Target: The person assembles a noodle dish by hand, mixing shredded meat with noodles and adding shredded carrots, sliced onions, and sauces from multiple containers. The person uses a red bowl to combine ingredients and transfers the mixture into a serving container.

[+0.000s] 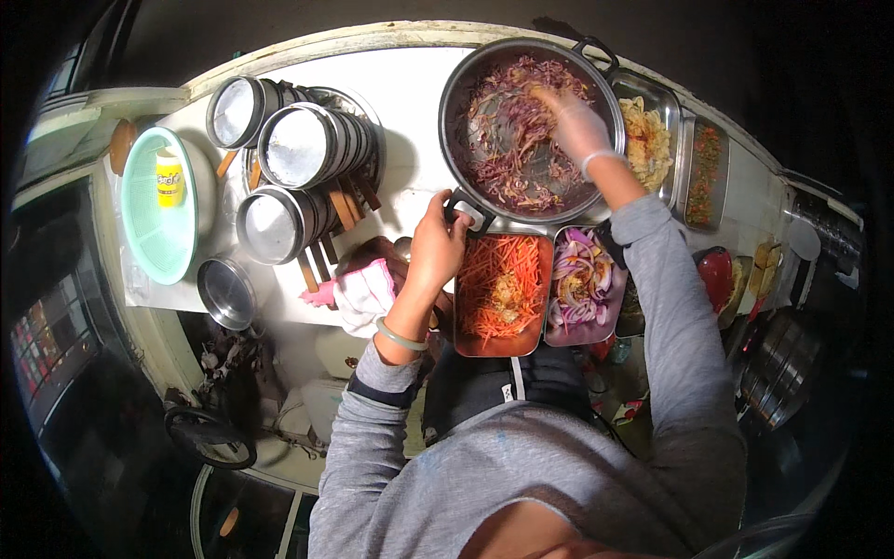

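Note:
A wide steel pot (pixel 447 119) with black handles holds shredded purple cabbage (pixel 513 119) flecked with yellow. My left hand (pixel 438 244) is bare and grips the near-left pot handle (pixel 469 212). Inside the pot, my right hand (pixel 576 126) wears a clear plastic glove; its fingers are blurred and partly buried in the shreds, so their closing is hidden. Just below the pot stands a steel tray of shredded carrot (pixel 497 279) with a pale yellowish seasoning heap on it. Beside that is a tray of sliced red onion (pixel 583 279) with seasoning on top.
Stacked round metal pans (pixel 293 147) with wooden handles stand left of the pot. Farther left, a mint-green colander (pixel 157 244) holds a yellow container (pixel 168 178). A white-and-pink cloth (pixel 367 293) lies near my left forearm. Trays of pale food (pixel 646 140) and chopped vegetables (pixel 702 175) sit at right.

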The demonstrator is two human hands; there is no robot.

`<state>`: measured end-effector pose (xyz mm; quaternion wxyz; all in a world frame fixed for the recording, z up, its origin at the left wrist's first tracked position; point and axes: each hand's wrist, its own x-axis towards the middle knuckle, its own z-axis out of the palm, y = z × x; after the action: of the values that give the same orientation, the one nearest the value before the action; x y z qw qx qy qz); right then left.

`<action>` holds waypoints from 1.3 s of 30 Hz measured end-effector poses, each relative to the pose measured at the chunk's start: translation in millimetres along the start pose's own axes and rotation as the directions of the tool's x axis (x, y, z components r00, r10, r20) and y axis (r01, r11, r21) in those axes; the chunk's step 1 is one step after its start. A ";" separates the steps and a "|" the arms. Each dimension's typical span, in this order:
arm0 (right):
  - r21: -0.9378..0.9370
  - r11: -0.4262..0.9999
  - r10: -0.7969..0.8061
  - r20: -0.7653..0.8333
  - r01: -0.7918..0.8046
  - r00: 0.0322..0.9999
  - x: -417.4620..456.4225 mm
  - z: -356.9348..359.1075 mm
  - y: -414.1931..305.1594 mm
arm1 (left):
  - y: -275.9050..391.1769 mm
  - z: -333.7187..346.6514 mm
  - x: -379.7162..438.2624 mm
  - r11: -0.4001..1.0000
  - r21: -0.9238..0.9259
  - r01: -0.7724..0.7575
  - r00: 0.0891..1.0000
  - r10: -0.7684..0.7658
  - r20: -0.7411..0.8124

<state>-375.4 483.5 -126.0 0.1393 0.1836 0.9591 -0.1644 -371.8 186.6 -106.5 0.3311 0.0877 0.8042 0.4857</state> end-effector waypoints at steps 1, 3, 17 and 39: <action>0.101 0.994 0.025 0.052 -0.030 0.998 5.5 -14.2 1.2 | -4.3 0.3 1.6 1.000 0.001 -0.004 1.000 0.004 0.001; 0.067 0.998 0.000 0.002 0.000 1.000 0.9 -22.5 5.7 | -10.3 0.6 1.2 1.000 0.003 -0.004 1.000 0.004 0.000; 0.040 0.991 0.132 -0.024 -0.131 0.991 -6.4 -13.3 -27.0 | -1.5 -7.0 -0.5 0.997 -0.047 0.067 0.994 -0.062 0.088; 0.057 0.997 0.068 -0.205 -0.058 0.976 43.5 5.3 -29.6 | -22.3 -6.0 11.4 0.977 -0.211 0.029 0.994 -0.006 0.108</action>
<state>-425.0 468.8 -137.2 0.0393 0.2334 0.9576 -0.1644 -380.2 176.1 -128.4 0.3854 0.0706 0.7296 0.5605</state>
